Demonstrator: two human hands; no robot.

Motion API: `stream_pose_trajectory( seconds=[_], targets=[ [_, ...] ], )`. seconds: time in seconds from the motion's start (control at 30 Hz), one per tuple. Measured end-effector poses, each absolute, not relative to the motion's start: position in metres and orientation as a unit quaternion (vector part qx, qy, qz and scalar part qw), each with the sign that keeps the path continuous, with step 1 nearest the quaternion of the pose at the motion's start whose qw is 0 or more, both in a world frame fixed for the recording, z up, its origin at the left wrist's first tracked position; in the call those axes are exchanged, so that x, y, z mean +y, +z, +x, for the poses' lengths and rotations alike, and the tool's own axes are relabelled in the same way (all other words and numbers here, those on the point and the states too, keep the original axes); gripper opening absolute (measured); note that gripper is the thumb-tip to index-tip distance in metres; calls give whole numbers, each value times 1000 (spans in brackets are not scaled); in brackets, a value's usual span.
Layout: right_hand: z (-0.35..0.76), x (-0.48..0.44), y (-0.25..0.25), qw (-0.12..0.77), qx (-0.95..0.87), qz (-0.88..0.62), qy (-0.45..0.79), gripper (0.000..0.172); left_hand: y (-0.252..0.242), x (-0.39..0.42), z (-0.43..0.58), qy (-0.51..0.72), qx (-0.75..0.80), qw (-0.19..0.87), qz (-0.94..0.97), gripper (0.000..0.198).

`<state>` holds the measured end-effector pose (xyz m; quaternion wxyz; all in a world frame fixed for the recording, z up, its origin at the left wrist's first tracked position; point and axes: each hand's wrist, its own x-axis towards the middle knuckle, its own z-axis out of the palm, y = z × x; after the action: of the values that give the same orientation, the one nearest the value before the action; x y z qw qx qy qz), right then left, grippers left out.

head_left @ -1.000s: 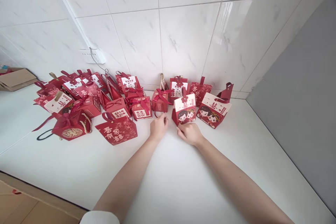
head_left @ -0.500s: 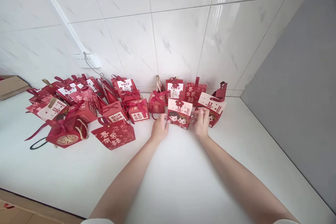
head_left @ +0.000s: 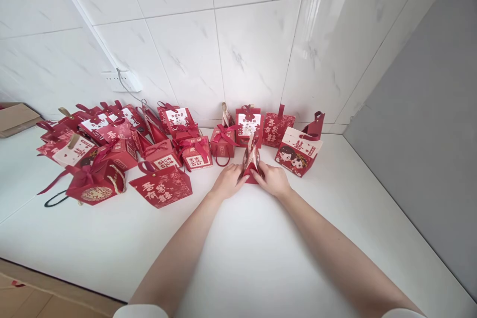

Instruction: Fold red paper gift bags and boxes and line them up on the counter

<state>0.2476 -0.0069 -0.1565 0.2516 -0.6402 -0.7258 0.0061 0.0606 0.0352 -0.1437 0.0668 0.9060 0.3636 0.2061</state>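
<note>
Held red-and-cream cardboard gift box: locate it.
In the head view, just right of centre, the box is between the left hand and right hand.

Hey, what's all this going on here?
Someone has both bare hands on a small gift box, the left hand on one side and the right hand on the other. Its narrow end faces them, and it seems to rest on the white table. A box with cartoon faces stands to the right. More red boxes are grouped to the left and behind, near the tiled wall.
</note>
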Motion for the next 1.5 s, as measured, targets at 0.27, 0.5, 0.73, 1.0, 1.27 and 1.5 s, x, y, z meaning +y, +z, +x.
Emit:
stream_pose_trajectory(
  seconds=[0.27,0.5,0.73,1.0,1.27,1.5],
  targets=[
    [247,-3,-156,117,-729,-675,0,39,-149,37,61,100,453,-21,886,35],
    [249,1,-162,96,-717,-690,-13,28,-148,39,66,73,552,-20,830,39],
    [247,6,-169,104,-725,-681,-26,24,-146,38,77,60,503,-24,862,31],
    [248,4,-169,136,-749,-648,-40,24,-151,38,73,72,511,-26,856,22],
    [245,0,-170,200,-769,-603,-72,23,-152,37,64,157,517,-18,841,16],
    [249,1,-172,240,-764,-592,-90,20,-154,36,64,188,511,-20,839,13]
  ],
)
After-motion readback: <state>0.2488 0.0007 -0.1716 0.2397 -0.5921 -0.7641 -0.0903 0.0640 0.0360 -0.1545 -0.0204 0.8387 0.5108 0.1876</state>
